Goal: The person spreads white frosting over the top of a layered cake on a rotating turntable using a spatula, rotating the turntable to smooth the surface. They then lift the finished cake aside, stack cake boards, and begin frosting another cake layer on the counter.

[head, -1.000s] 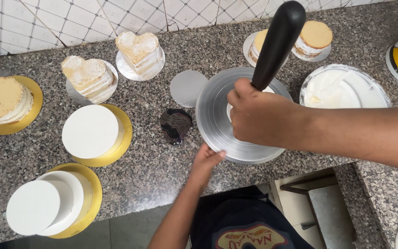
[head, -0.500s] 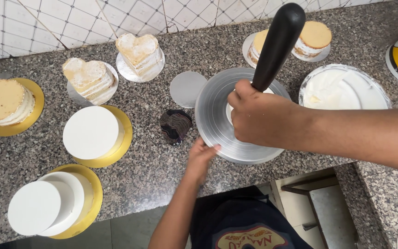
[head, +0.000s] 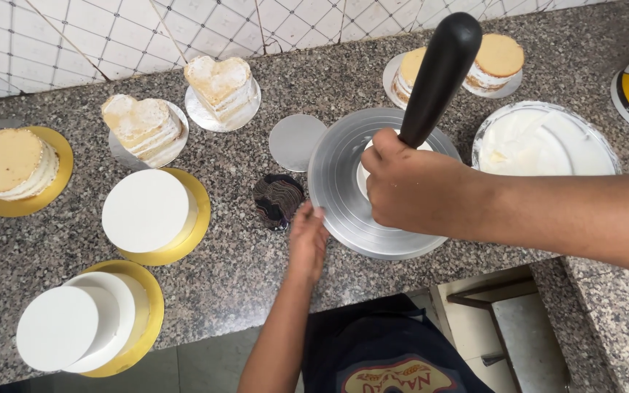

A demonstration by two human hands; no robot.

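Since a second ago the left hand (head: 307, 240) has slid a little leftward along the near rim of the metal turntable (head: 343, 196), while the right hand (head: 409, 185) has barely shifted. The turntable sits on the granite counter (head: 242, 269), right of centre, and a small white-frosted cake (head: 367, 171) on it is mostly hidden behind the right fist. That fist is clamped around the black handle (head: 442, 73) of a tool whose working end is out of sight, pressed down by the cake. The left hand is loosely open, its fingertips touching the turntable's edge. Judging by the rest, two round cakes (head: 147, 211) on gold boards are already coated smooth and white, while two heart-shaped cakes (head: 143, 125), a round one at far left (head: 9, 160) and a pair at the back (head: 500, 58) are bare sponge with filling. A bowl of white cream (head: 540, 142) stands just right of the turntable.
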